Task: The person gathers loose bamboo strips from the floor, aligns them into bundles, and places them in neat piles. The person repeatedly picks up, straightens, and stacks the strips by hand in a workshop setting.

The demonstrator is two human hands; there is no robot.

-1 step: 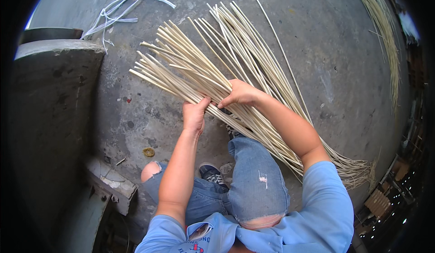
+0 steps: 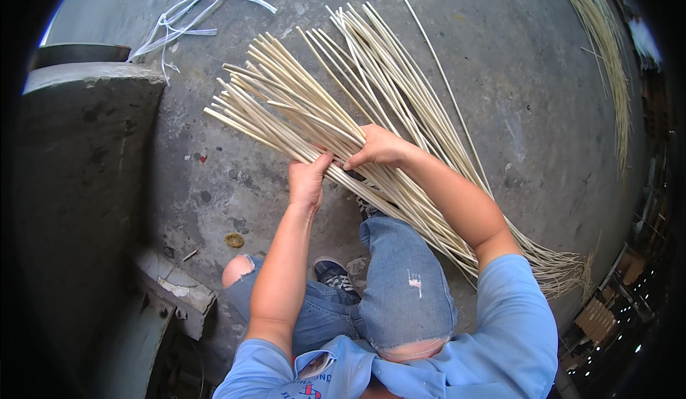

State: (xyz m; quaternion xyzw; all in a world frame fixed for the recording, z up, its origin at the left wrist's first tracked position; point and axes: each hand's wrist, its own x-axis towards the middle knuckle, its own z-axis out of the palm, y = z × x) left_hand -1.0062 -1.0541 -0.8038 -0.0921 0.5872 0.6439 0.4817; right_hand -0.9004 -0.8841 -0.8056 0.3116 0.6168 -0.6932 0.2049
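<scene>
Long pale canes, rattan-like rods, slant across in front of my legs in a bundle that fans out at its far-left ends. My left hand [image 2: 307, 180] is closed around the lower group of canes [image 2: 268, 125], its thumb on top. Beside it, my right hand [image 2: 380, 146] grips the upper group of canes [image 2: 314, 93], thumb toward the left hand. The fingers under both groups are hidden. Beyond the right hand, more canes [image 2: 402, 77] lie spread on the floor, with one rod apart at their right side. Their thin ends gather at the lower right.
Grey concrete floor [image 2: 529, 113] surrounds the canes. A white plastic strap [image 2: 168, 24] lies loosely at the far left, near a dark block-like structure [image 2: 86, 135]. A small yellowish coil [image 2: 234, 240] sits by my left knee. Another cane bundle [image 2: 600, 42] lies far right.
</scene>
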